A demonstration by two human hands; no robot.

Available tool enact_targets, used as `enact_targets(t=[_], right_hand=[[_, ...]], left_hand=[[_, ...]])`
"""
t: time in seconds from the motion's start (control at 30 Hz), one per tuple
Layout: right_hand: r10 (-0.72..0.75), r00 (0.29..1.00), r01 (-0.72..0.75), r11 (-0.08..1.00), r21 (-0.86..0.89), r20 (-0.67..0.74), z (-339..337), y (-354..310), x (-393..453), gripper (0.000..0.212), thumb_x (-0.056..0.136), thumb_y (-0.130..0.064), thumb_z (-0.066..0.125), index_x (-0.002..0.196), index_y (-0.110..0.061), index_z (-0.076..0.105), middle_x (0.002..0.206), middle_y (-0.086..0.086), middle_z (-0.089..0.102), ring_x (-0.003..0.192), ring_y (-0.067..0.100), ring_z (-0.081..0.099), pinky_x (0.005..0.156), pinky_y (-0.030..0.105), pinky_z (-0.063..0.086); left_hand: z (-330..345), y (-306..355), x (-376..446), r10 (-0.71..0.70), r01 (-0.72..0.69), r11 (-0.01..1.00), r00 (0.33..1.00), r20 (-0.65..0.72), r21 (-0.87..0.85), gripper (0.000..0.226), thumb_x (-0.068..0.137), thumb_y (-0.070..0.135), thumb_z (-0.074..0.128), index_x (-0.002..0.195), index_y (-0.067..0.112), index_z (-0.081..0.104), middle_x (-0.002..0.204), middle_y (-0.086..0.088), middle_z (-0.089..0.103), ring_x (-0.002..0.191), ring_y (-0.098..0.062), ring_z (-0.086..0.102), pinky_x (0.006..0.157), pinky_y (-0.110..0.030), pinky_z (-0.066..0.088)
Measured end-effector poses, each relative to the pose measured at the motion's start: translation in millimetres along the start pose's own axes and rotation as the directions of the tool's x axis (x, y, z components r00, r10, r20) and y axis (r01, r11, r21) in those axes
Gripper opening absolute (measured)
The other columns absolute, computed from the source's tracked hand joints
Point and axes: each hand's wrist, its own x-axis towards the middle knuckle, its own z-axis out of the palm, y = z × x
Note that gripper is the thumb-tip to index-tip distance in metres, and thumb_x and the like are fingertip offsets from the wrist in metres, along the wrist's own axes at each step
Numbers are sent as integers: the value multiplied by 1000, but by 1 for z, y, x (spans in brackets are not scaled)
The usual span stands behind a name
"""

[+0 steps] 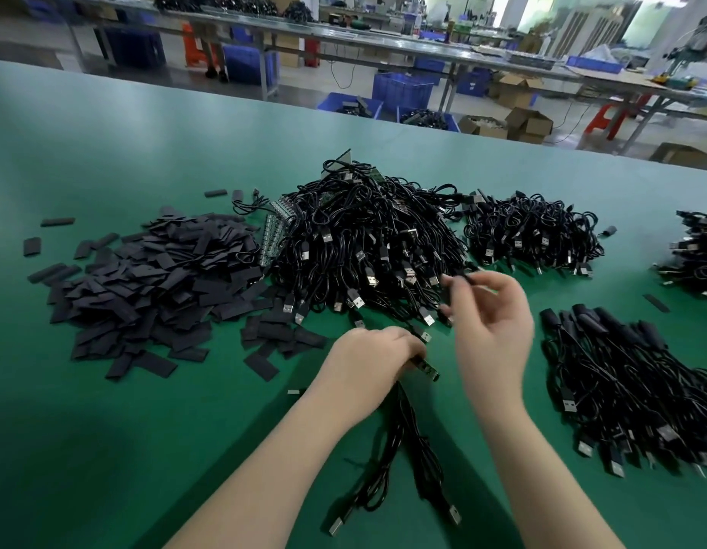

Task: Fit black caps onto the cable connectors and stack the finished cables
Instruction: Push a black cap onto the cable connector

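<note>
My left hand point(373, 356) curls down around a small green board point(425, 368) whose cables point(399, 449) trail toward me across the green table point(106, 152). My right hand point(492, 311), raised just beside it, pinches a black cap point(464, 277) at its fingertips. The loose cap pile point(153, 287) lies left, finished cables point(629, 382) right.

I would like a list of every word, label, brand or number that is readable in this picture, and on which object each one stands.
None can be read.
Black caps: plain, no print visible.
USB plugs in the big cable pile: any marks are too small to read.
Cardboard boxes and blue bins behind the green table: any labels are too blurred to read.
</note>
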Motion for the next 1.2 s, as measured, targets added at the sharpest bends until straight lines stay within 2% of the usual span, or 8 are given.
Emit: enact_targets(t=[0.2,0.33,0.43,0.57,0.73,0.9,1.07,1.2], right_hand=[[279,957,-286,952,-111,-81,-34,41,-11,11,94,-13,63,91,-22,58,79,0,70,64,10,63,59,24,48],[358,931,-360,933,-19,-78,-32,45,-16,13,92,-13,67,88,-19,57,81,4,65,57,10,61,54,21,48],[358,932,-359,933,-31,-50,-31,46,-18,13,89,-18,71,83,-20,60,77,-5,61,61,9,56,55,20,48],[302,953,-303,952,-50,-22,-29,44,-20,14,88,-18,73,81,-19,61,72,-12,61,68,10,57,69,30,52],[311,950,-311,950,-11,1,-29,43,-22,11,87,-14,73,85,-17,62,73,-6,63,67,13,60,64,23,52],[334,942,-334,942,22,9,-30,44,-22,8,90,-11,70,95,-17,66,79,4,64,62,10,65,60,17,51],[345,937,-345,939,-6,55,-29,46,-24,11,91,-13,69,96,-22,68,73,4,71,64,13,68,66,26,57],[358,929,-362,932,25,91,-27,45,-25,8,91,-10,69,96,-16,67,75,11,73,67,16,72,64,22,56]], left_hand=[[7,7,-2,-131,134,991,977,-167,6,28,102,27,48,126,27,61,110,7,67,81,-17,65,72,-30,50],[6,10,-1,-235,223,972,947,-221,-78,26,102,28,45,121,24,63,112,8,66,89,-13,63,71,-26,49],[4,12,-2,-270,240,957,944,-191,-165,26,99,26,49,121,22,62,116,9,63,93,-7,60,74,-20,45],[7,10,-3,-268,239,933,960,-77,-268,30,95,29,51,125,33,55,110,19,53,71,0,52,63,-21,47],[7,7,-4,-117,109,975,993,-34,-192,28,93,40,55,119,33,62,108,17,57,91,-6,59,70,-24,49],[-3,-1,-4,29,-35,998,991,-130,-49,22,95,40,58,100,26,74,89,10,68,80,-11,63,67,-31,50],[-1,9,-3,-88,73,995,958,-274,-66,14,93,25,62,100,22,74,93,9,71,82,-12,66,69,-35,53],[4,16,-2,-213,131,955,927,-308,-267,20,93,17,60,111,20,70,105,9,70,97,-9,63,83,-25,52]])
